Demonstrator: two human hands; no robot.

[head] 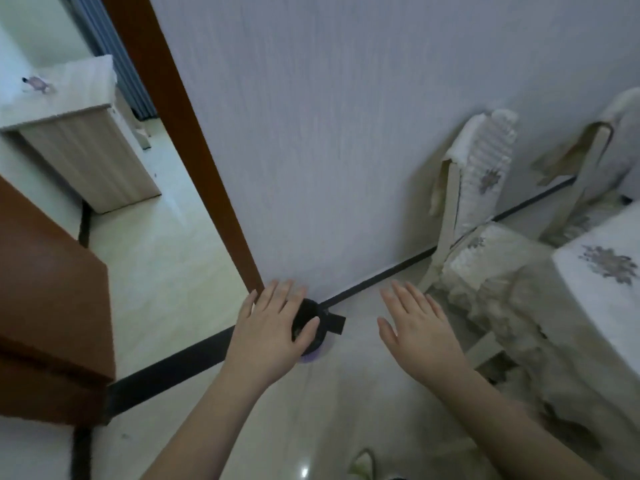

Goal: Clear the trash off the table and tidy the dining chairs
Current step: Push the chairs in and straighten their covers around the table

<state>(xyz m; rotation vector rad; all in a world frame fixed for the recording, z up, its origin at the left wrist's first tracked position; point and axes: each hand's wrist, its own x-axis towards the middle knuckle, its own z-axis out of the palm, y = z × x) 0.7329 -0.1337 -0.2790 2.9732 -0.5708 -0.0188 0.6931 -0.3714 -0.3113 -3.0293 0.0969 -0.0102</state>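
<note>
Both hands flat and empty — left hand (273, 327) partly over the black bin (311, 327), right hand (415, 323) beside it.

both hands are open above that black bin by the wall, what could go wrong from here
1. The left hand hides part of the black bin; anything dropped without a clear view of the opening might land on the floor.
2. The bin looks small and light; a knock from the hand could tip it.
3. The covered chair sits close on the right, so the right hand or arm could snag its loose cover when turning back.
</note>
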